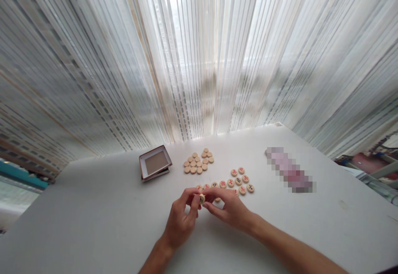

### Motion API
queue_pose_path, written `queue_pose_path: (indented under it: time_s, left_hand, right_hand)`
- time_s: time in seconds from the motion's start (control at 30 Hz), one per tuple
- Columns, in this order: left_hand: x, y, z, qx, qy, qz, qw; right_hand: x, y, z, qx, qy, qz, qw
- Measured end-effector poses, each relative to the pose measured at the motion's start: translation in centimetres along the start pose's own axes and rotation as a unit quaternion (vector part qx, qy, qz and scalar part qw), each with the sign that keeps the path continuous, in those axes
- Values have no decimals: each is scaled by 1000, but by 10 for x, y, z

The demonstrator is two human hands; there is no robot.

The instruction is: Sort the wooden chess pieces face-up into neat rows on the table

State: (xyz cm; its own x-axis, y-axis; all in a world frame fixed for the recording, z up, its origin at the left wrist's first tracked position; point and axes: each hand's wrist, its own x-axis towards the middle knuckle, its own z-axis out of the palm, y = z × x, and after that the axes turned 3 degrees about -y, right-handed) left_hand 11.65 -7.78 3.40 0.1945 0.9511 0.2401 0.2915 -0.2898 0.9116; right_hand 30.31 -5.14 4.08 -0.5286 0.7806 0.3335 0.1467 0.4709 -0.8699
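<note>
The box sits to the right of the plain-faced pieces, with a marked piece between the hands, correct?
Wrong side: the head view shows the box left of the plain-faced pieces. A marked piece is indeed between the left hand and right hand.

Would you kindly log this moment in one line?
left hand: holding round piece; right hand: close by, contact unclear; box: beyond hands, left

box (156,162): rear left on surface (102,216) | far pieces (193,164): right of box | near pieces (230,183): before far pieces, rightward | curtain (214,58): behind surface
</note>
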Motion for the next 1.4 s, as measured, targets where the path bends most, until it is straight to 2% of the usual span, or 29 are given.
queue_pose_path:
  time_s: [0.3,0.5,0.8,1.4]
  left_hand:
    - [2,5,0,28,4,22,999]
    - [0,0,0,31,2,12,999]
    - [0,1,0,9,-16,-4,1000]
    - [-2,2,-1,-8,-35,36,999]
  right_hand:
    - [-2,3,1,-61,10,-26,998]
    - [-2,6,2,-117,9,-58,991]
    - [-1,4,0,-105,13,-71,992]
    - [-2,7,2,-108,37,-85,990]
